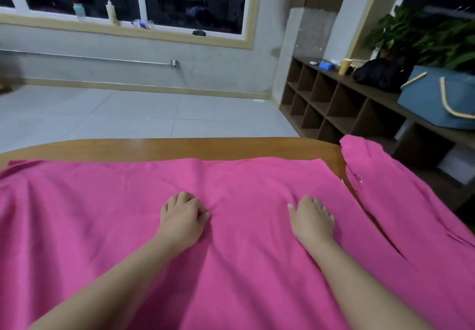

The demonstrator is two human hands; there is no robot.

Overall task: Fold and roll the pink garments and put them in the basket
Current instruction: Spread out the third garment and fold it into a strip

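Pink garment (244, 265): spread flat over the wooden table (180, 147), covering nearly all of it, one part (401, 201) hanging off the right-hand edge toward the floor. Your left hand (182, 216) has its fingers curled into the cloth, pinching up a small ridge near the middle; creases fan out from that spot. Your right hand (312, 217) lies palm down with its fingers roughly straight and close together, pressing the cloth flat and gripping nothing. Basket (437, 98): blue, soft-sided, pale rope handles, standing on the cubby shelf (334, 103) to your right, well apart from the table. Risks, as judged from here: the hanging part may drag the whole piece sideways once you lift your right hand; the pinch may pull a slanted fold, giving a lopsided roll; a loose roll could come undone on the carry to the basket, since the basket is away from the table. Surroundings: a black bag (377, 75), a yellow cup (344, 66) and a small blue item (325, 65) on the shelf top, a leafy plant (424, 36) behind; on the windowsill (128, 27), a pump bottle (111, 12) and other small bottles. Writing: none legible; any labels on the bottles and shelf items are too small and dim to read.
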